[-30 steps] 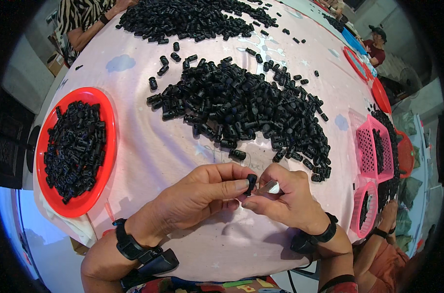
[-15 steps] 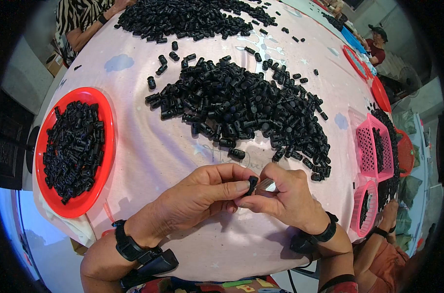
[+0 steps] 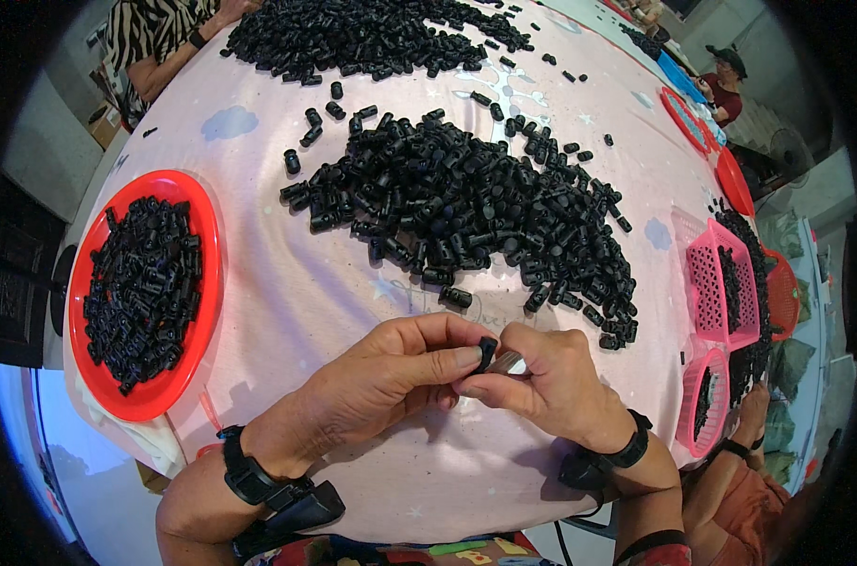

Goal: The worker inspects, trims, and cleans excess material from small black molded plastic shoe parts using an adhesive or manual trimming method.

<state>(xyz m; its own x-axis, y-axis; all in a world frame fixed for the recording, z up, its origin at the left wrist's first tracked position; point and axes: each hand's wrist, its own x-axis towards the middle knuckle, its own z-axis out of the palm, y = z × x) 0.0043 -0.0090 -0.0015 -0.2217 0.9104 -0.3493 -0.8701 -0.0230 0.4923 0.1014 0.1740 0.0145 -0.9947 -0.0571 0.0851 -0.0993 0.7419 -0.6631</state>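
At the near middle of the table, my left hand pinches a small black plastic cord lock between thumb and fingertips. My right hand is closed round a slim, shiny metal tool; its tip meets or nearly meets the cord lock, and the fingers hide most of it. Just beyond both hands spreads a loose heap of black cord locks. To the left, a round red tray holds many more of these pieces.
A bigger black heap lies at the far side, near a person in a striped top. Along the right edge are a pink basket, a smaller pink basket and another person's arm. Pale pink cloth covers the table.
The cord lock between my left fingertips has tilted a little. Both hands stay in nearly the same place and keep their grips.
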